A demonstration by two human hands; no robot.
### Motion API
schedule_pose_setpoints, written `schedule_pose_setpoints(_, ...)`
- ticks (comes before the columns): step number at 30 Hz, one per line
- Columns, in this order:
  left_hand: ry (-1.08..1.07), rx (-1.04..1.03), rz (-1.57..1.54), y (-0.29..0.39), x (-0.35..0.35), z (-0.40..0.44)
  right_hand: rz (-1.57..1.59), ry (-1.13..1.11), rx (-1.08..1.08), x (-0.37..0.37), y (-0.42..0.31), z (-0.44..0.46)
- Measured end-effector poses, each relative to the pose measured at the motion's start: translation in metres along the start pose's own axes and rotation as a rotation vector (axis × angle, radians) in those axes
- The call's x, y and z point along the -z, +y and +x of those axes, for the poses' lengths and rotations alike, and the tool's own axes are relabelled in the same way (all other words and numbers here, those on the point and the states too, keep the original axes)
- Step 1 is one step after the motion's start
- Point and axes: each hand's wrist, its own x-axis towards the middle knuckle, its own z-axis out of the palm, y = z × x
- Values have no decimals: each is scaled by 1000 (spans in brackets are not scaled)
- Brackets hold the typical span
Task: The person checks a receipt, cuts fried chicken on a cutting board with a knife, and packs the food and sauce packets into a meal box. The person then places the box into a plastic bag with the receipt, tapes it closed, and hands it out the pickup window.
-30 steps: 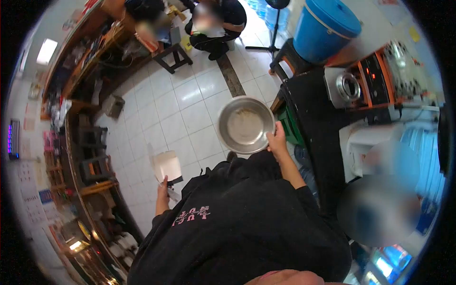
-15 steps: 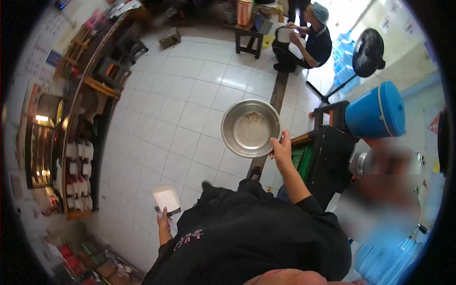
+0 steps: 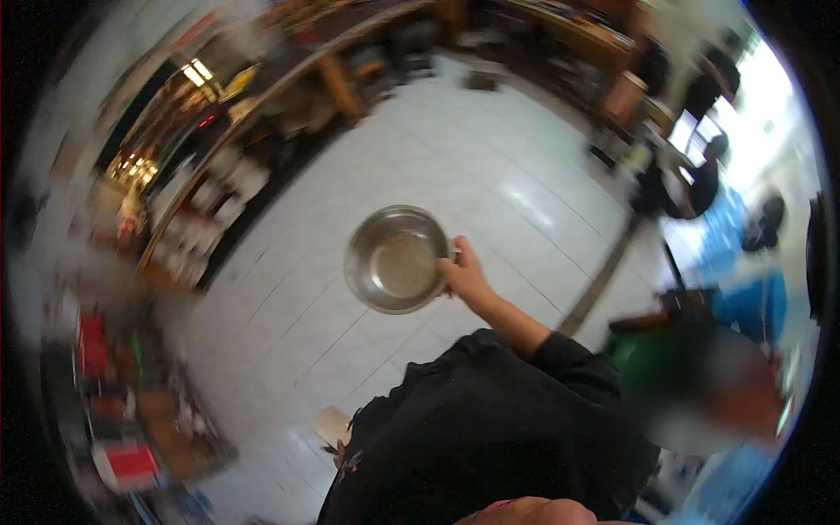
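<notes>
A round stainless steel bowl (image 3: 366,262) hangs over the tiled floor, tilted so that I look into it. My right hand (image 3: 465,273) grips its right rim, with the thumb over the edge. Faint brownish residue shows inside the bowl. Low on the left, partly behind my black shirt, my left hand (image 3: 339,452) holds a pale, flat, rectangular thing (image 3: 331,425). Its dark lower edge shows in the earlier view; its exact kind I cannot make out. Motion blurs much of this view.
A long wooden counter (image 3: 289,74) with shelves runs along the left, near a lit glass case (image 3: 144,157). Red and brown items (image 3: 127,459) stand at lower left. At upper right are a seated person (image 3: 700,179), a black fan (image 3: 767,223) and a blue bucket (image 3: 754,306).
My view has swung left, so the counter, seated person and bucket appear shifted right. The bowl has come left in view, still in my right hand. My left hand is more hidden by my shirt.
</notes>
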Motion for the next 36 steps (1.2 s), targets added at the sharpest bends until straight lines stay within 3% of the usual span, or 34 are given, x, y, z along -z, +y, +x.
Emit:
schedule_pose_setpoints(2, 112, 19, -131, -22, 45, 6, -37, -102, -71, -55, 8, 13)
schedule_pose_setpoints(4, 238, 36, -277, -47, 70, 10, -32, -228, 23, -95, 12, 19)
schedule_pose_setpoints(5, 315, 50, -359, -58, 74, 13, -69, -228, -47, -118, 0, 18)
schedule_pose_setpoints(9, 570, 84, -642, -82, 69, 37, -321, -458, 13, -210, 9, 81)
schedule_pose_setpoints(11, 532, -295, 880, -76, 65, 8, -411, -521, -85, -269, 22, 115)
schedule_pose_setpoints(12, 546, -271, 225, -125, 58, 18, -379, -546, -47, -273, 36, 106)
schedule_pose_setpoints(14, 589, -474, 676, -103, 56, 19, -410, -586, -59, -364, 52, 147)
schedule_pose_setpoints(20, 674, 66, 86, -55, 19, -2, -297, -837, -37, -605, 53, 226)
schedule_pose_setpoints(23, 723, 134, -102, -37, 28, 31, -324, -944, -100, -746, 35, 229)
schedule_pose_setpoints(24, 751, 25, -63, -15, 39, 41, -318, -982, -133, -780, 34, 218)
schedule_pose_setpoints(25, 733, 258, -304, -18, 26, 37, -316, -1024, -155, -811, 37, 209)
schedule_pose_setpoints(27, 746, 430, -541, 13, 31, 56, -316, -1069, -179, -859, 51, 193)
schedule_pose_setpoints(32, 743, 534, -688, 72, 83, 157, -211, -1130, -648, -966, 106, 180)
schedule_pose_setpoints(36, 696, 544, -654, 113, 167, 260, -132, -1015, -881, -1026, 158, 220)
